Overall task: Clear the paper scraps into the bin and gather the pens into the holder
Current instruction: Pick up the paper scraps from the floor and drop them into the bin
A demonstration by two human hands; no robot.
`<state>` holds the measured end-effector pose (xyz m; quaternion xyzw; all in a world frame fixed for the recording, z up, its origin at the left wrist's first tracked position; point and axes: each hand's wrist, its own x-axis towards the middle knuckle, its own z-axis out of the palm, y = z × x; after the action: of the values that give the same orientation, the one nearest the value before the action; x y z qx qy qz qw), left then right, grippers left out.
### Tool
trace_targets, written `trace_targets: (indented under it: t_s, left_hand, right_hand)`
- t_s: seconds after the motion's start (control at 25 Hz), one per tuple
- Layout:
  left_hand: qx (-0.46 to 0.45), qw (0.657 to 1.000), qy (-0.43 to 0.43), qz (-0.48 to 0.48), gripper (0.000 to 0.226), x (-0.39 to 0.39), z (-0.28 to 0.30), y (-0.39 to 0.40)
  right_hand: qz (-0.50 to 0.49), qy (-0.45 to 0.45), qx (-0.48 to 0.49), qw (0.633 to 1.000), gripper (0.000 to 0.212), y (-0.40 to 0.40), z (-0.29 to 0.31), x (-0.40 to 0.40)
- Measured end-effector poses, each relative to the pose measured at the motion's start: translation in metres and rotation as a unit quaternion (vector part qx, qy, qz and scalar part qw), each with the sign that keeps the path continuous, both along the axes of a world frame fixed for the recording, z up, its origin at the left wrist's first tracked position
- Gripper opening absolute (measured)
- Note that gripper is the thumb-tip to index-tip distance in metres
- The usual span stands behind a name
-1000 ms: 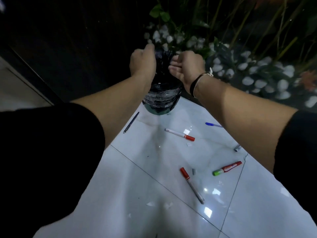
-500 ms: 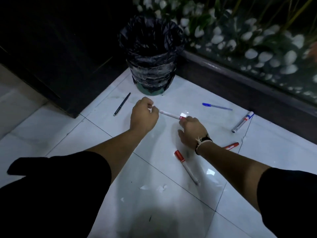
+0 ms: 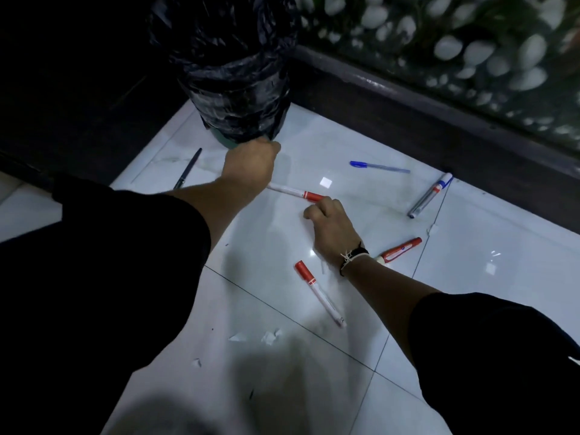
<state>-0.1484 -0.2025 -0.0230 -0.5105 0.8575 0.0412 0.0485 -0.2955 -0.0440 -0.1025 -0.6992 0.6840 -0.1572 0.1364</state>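
The bin [image 3: 232,89], lined with a black bag, stands on the white tiled floor [image 3: 314,387] in the far corner. My left hand [image 3: 251,164] is a closed fist at the bin's base. My right hand [image 3: 329,227] rests on the floor with its fingers bunched just below the red cap of a white marker [image 3: 292,192]; nothing shows in it. Also on the floor are a black pen [image 3: 188,171], a blue pen [image 3: 379,166], a blue-capped marker [image 3: 430,196], a red marker [image 3: 401,248] and a red-capped marker [image 3: 320,293]. Paper scraps [image 3: 271,335] lie nearer me. No pen holder is in view.
A small white square scrap [image 3: 326,182] lies beyond the white marker. A dark ledge [image 3: 439,120] with a bed of white pebbles [image 3: 470,51] behind it borders the floor on the right. A dark wall [image 3: 78,89] closes the left.
Both hands came down from the bin's rim to the floor. My left fist then moved up to the bin's base, and my right hand stayed by the marker's red cap. The view tilted downward.
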Motion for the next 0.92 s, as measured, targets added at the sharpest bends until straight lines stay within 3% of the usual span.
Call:
trace_targets:
  t_s: [0.12,0.24,0.44,0.64,0.72,0.8,0.92]
  left_hand:
    - [0.003,0.996,-0.086,-0.011,0.043,-0.011,-0.007,-0.005]
    - [-0.002,0.995,-0.092,0.028,0.056,-0.014,-0.020,-0.013]
    - [0.012,0.993,0.022,0.118,0.020,-0.013,-0.030,-0.025]
    - [0.005,0.989,0.118,0.092,0.021,-0.011,-0.019,-0.013]
    - [-0.053,0.970,0.229,0.057,0.022,-0.016,0.007,0.004]
    - [-0.168,0.933,0.318,-0.007,0.023,-0.017,0.053,0.017]
    - [-0.275,0.890,0.362,0.007,0.025,-0.004,0.130,0.017]
  right_hand:
    - [-0.003,0.002,-0.001,1.000,0.038,0.000,-0.003,-0.003]
    - [0.006,0.003,-0.010,1.000,0.039,0.001,-0.004,-0.005]
    - [0.013,-0.004,-0.008,1.000,0.040,0.001,-0.003,-0.006]
    - [0.020,-0.001,0.003,1.000,0.042,-0.001,-0.007,-0.010]
    - [0.017,0.007,0.005,1.000,0.042,0.001,-0.008,-0.010]
    - [0.012,0.011,0.009,1.000,0.042,0.001,-0.007,-0.009]
    - [0.008,0.016,0.006,1.000,0.038,-0.001,-0.006,-0.008]
